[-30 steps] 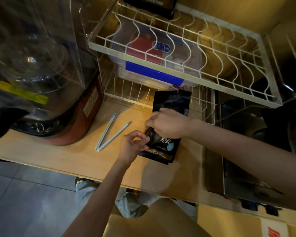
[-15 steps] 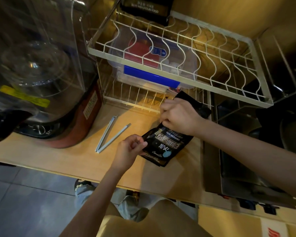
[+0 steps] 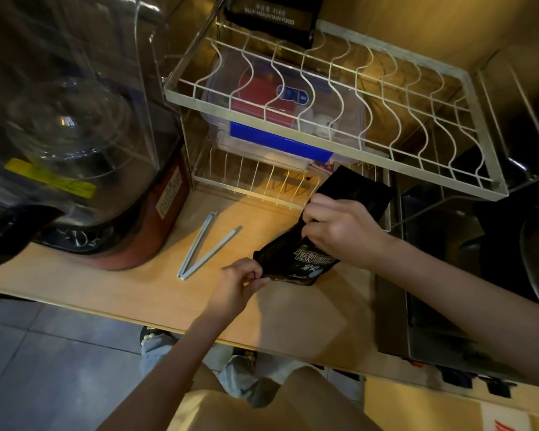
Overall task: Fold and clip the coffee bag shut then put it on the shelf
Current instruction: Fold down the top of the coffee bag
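The black coffee bag (image 3: 308, 262) is pinched at its lower corner by the left hand (image 3: 237, 284) and clamped mid-body by the right hand (image 3: 343, 231). Bare counter (image 3: 293, 315) is seen below the fingers; the open clip (image 3: 206, 247) lies left.

A black foil coffee bag (image 3: 305, 259) lay tilted on the pale wooden worktop (image 3: 293, 318). The right hand (image 3: 344, 231) gripped its middle, while the left hand (image 3: 237, 283) pinched its lower corner. A pale blue plastic sealing clip (image 3: 206, 247) lay open in a V just beside, below the white wire shelf (image 3: 324, 98).
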